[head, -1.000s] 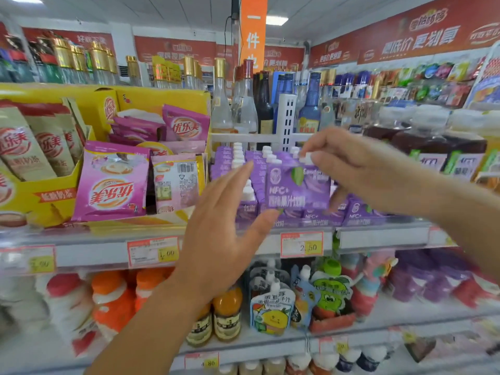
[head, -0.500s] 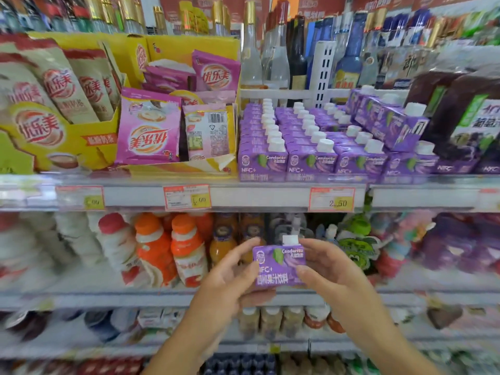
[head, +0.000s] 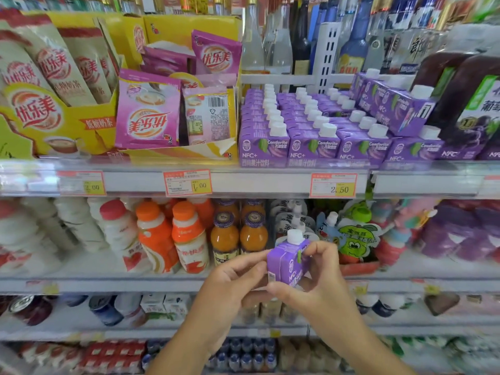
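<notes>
Bright even store light; soft motion blur throughout; wide-angle bending at edges; lower shelves blurriest.

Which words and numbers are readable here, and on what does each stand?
"NFC+": small purple juice carton with white cap, held by left hand and right hand.
"Condorito", "NFC+": shelved purple cartons with white caps.
"优乐美": pink foil sachet.
"2.50": yellow-and-red paper price tag.
Labels of orange plastic bottles: too blurred.

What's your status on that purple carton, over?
Left grip and right grip both hold purple carton, cap up. Carton in front of bottle shelf. Nothing in the way.
</notes>
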Motion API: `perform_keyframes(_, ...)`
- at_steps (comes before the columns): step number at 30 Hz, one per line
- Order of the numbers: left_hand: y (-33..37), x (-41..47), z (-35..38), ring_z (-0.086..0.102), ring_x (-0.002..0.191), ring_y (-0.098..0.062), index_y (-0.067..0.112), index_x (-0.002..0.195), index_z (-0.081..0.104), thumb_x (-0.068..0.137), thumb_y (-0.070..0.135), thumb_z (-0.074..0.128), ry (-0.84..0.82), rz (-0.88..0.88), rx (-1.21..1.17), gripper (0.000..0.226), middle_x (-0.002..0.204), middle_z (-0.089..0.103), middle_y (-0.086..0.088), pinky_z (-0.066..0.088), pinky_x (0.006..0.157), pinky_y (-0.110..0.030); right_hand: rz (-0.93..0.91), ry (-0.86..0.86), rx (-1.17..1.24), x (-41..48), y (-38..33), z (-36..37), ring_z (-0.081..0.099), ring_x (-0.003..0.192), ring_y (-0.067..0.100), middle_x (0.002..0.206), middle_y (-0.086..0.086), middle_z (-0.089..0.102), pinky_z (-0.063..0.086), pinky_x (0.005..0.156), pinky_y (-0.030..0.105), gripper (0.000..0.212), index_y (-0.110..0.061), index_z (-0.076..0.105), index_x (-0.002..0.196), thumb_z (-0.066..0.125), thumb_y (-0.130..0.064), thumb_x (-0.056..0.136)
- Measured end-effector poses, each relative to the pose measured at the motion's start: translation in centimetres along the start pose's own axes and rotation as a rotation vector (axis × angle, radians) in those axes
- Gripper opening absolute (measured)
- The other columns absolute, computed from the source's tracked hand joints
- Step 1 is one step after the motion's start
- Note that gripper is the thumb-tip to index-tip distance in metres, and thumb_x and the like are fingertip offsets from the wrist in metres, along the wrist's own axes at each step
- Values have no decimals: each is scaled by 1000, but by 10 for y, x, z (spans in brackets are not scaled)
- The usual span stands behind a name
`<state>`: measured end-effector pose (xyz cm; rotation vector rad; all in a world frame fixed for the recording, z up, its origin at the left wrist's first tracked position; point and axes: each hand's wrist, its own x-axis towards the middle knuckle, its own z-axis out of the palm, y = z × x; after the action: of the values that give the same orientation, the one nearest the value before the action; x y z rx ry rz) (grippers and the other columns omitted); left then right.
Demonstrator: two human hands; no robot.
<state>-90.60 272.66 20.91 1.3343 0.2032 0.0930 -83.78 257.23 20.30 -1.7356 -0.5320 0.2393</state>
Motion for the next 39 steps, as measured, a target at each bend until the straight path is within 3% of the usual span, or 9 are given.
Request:
perform_keyframes(2,2,1,0,71,99,-20,27,110,75,81,28,65,-4,-5,10,31,113,74,-6,59,77,-33,2,-15,95,1,-2,-3,61,102,19,111,3,61,53,89,39,67,-30,42,102,88,-44,55)
perform_keyframes(6,-1,5,1,63,119,-18,25,138,53,69,49,84,-134,-113,-33,79,133,63,1,53,93,-34,57,-186,308,-5,-5,-8,60,108,9,118,-8,62,52,87,30,65,-21,38,115,76,-40,66)
perform_keyframes(10,-5,4,10,66,110,-25,12,130,59,80,19,73,-119,-110,-174,52,125,67,-13,56,85,-32,57,-244,224,-13,-5,-5,55,117,-1,125,-27,55,48,90,22,58,-36,41,127,62,-54,76)
perform_keyframes(14,-4,3,7,68,108,-25,17,125,62,83,20,75,8,-19,-82,44,116,72,-8,57,87,-31,-53,-140,-5,-16,-6,-4,54,114,-2,120,-26,56,47,88,15,38,-55,46,122,58,-47,87)
perform_keyframes(20,4,0,-8,71,103,-21,19,118,64,76,16,67,27,17,-60,43,110,75,-7,60,79,-27,55,-56,202,-8,-6,-16,68,89,17,106,-8,71,55,68,26,41,-30,55,123,59,-28,82)
perform_keyframes(26,4,-1,-6,71,101,-20,17,119,64,78,17,66,23,23,-34,41,110,74,-7,60,76,-26,71,29,296,-9,-10,-11,67,76,18,102,-6,72,56,64,27,35,-30,57,121,58,-14,89)
perform_keyframes(29,1,-1,-4,72,98,-22,13,117,66,79,16,65,12,12,-39,38,109,74,-11,59,75,-27,59,74,306,-8,-9,-10,69,79,12,103,-8,71,56,66,24,35,-26,56,118,59,-5,90)
perform_keyframes(35,-2,0,1,73,92,-23,13,106,72,72,23,71,48,16,-26,35,102,75,-12,59,70,-28,78,-15,188,-11,-10,-5,67,97,9,126,-3,51,58,80,31,67,-42,51,120,81,-31,60)
perform_keyframes(39,-2,0,0,71,102,-21,21,119,65,78,31,66,29,-2,1,42,113,73,-5,60,71,-30,121,-90,284,-10,-12,-12,68,93,7,117,-7,65,53,70,16,54,-36,53,124,72,-23,76)
